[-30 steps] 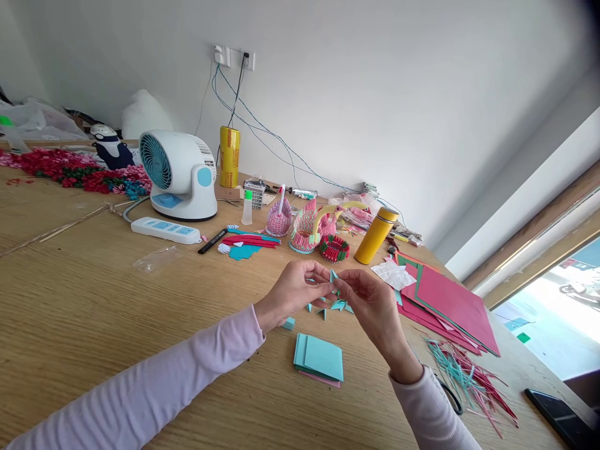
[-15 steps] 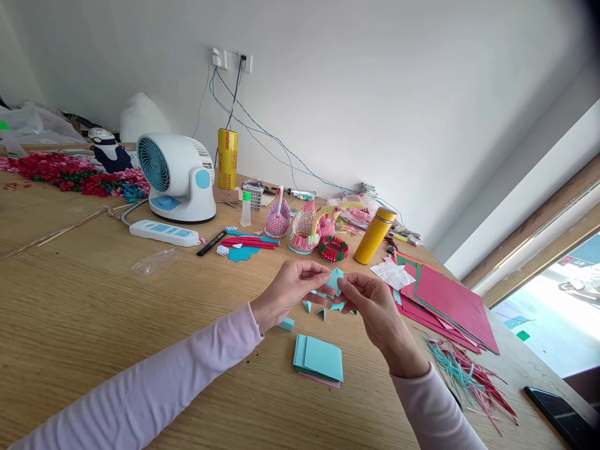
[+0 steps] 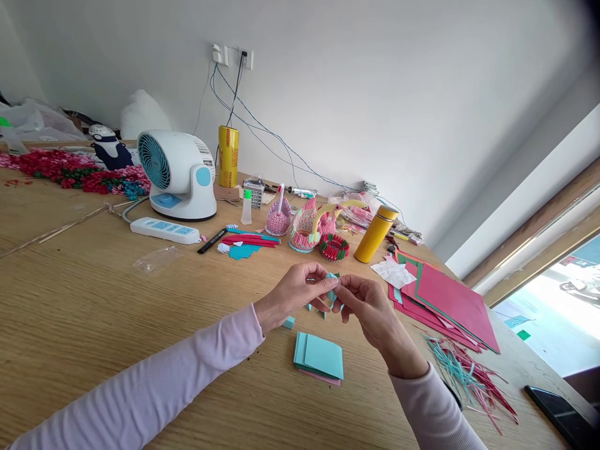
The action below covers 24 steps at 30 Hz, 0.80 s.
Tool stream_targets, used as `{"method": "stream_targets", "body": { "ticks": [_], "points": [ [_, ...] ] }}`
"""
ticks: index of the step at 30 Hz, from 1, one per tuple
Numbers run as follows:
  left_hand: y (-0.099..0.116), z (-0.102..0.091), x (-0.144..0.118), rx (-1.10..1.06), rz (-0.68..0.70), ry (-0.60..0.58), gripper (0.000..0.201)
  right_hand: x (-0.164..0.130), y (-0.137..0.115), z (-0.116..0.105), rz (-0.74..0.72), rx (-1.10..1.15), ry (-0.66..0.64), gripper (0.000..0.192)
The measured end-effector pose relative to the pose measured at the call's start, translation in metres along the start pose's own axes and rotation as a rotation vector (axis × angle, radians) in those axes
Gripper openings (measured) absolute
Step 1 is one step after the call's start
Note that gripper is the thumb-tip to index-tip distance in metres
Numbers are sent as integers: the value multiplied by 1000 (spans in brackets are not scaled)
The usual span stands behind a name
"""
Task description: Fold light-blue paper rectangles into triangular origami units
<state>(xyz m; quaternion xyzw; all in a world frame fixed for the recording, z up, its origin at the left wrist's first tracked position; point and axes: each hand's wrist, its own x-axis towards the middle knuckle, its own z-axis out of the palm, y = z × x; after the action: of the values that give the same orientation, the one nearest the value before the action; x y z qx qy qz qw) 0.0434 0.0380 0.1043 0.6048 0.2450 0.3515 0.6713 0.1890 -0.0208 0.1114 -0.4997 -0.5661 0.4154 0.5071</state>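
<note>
Left hand (image 3: 293,292) & right hand (image 3: 368,306) both pinch small folded light-blue paper piece (image 3: 332,281) between fingertips, above wooden table (image 3: 94,312); its tip points up; stack of light-blue paper squares (image 3: 319,357) lies just below; bare wood to left.

On the bench (image 3: 94,312), a stack of paper squares (image 3: 319,358) lies nearest the front edge, behind it the folded pieces (image 3: 288,322). The fan (image 3: 177,175) and power strip (image 3: 165,230) sit toward the far left; the flask (image 3: 375,234) and paper sheets (image 3: 445,300) lie toward the right edge.
</note>
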Motion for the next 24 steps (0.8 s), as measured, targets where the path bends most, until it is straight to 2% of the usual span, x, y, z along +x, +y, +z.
{"method": "stream_targets", "body": {
  "ticks": [4, 10, 12, 14, 17, 24],
  "points": [
    [-1, -1, 1, 28, 30, -19, 30, 1, 2, -4, -5, -21, 9, 33],
    [-6, 1, 1, 178, 103, 21, 19, -1, 6, -7, -64, -395, 133, 24],
    [-8, 3, 0, 260, 116, 68, 13, -3, 5, -3, -143, -565, 186, 18],
    [-11, 5, 0, 329, 124, 119, 11, -4, 6, 3, -291, -765, 244, 13],
    [-15, 7, -1, 362, 135, 174, 15, -6, 12, 9, -486, -977, 247, 12],
    [-23, 8, 1, 320, 136, 188, 17, -8, 23, 13, -645, -1228, 222, 22]
  ]
}}
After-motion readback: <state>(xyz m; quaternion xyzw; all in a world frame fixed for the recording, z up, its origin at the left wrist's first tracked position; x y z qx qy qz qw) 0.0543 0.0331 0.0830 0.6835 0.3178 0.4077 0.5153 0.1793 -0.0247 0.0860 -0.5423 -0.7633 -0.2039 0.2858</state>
